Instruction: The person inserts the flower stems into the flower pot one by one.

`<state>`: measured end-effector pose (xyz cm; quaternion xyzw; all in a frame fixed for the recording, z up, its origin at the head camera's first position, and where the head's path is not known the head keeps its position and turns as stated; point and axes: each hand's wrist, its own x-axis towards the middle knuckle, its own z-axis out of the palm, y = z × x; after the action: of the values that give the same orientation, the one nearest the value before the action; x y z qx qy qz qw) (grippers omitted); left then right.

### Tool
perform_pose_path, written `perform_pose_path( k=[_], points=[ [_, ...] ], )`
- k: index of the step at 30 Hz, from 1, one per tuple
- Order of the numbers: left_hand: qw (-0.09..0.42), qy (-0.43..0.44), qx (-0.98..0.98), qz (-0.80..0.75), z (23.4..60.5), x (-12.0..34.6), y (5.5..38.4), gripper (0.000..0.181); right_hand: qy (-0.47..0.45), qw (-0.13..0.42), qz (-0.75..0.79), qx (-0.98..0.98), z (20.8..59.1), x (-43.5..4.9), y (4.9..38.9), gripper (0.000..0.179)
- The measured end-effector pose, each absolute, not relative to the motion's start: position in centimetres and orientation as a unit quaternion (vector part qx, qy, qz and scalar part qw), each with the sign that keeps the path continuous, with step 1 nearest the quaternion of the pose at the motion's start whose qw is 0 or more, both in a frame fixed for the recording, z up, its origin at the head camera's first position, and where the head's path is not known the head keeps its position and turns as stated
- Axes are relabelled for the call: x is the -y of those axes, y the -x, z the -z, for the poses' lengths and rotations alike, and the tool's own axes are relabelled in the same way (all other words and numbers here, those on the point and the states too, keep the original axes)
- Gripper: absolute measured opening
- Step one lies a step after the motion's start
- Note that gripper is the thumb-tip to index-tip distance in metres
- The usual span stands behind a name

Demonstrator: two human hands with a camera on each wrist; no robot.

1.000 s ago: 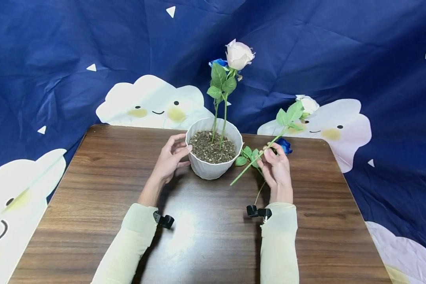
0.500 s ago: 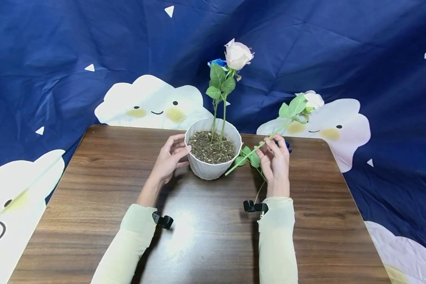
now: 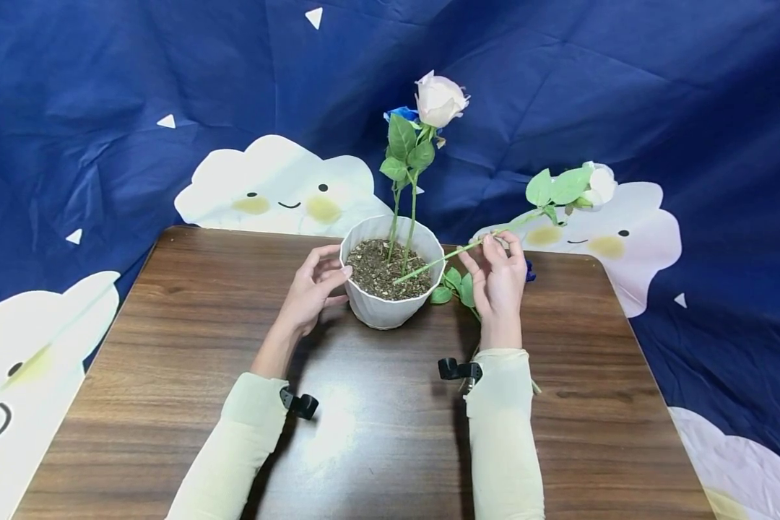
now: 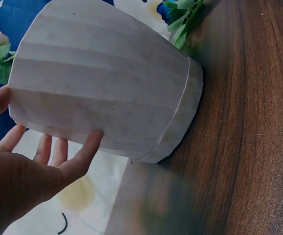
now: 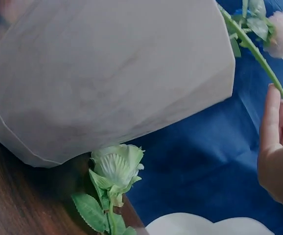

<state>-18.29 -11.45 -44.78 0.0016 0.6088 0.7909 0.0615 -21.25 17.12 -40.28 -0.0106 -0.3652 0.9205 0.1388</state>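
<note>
Found a white ribbed pot (image 3: 390, 312) standing upright toward the far middle of a brown wooden table (image 3: 188, 339), filled with dark soil (image 3: 372, 269) to below the rim. Gripped it from the left side with the left hand (image 3: 308, 292), fingers bent and spread along the wall, thumb at the rim. Pinched the green stem of a white rose (image 3: 568, 186) between thumb and fingertips of the right hand (image 3: 500, 285), to the right of the pot. Held this rose aslant, bloom raised at far right, bare stem end over the right rim and inside the pot; could not tell touching from hovering at the soil.

Counted two more upright in the soil: a pinkish rose (image 3: 440, 100) and, partly covered by it, a blue rose (image 3: 399, 114). Saw another blue bloom (image 3: 530, 271) right of the pot, partly hidden by the right hand, and green leaves (image 3: 458, 284) between hand and pot. Spotted in the right wrist view a greenish-white rose (image 5: 117, 166) lying just beside the pot.

Noted pale sleeves (image 3: 230, 448), a small black camera (image 3: 300, 403) at each wrist, and beyond the table a dark blue cloth (image 3: 136, 58) with white clouds (image 3: 279, 162).
</note>
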Motion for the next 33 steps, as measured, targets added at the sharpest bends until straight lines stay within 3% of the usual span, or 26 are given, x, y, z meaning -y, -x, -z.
perform_pose_path(
  k=[14,33],
  points=[
    [0.062,0.003,-0.608,-0.791,44.6,11.4,18.2,0.056,-0.028,0.215,-0.834,0.508,39.3,-15.8,22.0,0.015],
    [0.061,-0.005,-0.605,-0.794,44.6,11.4,18.2,0.056,-0.065,0.235,-0.745,0.62,38.4,-14.8,22.9,0.022]
  ],
)
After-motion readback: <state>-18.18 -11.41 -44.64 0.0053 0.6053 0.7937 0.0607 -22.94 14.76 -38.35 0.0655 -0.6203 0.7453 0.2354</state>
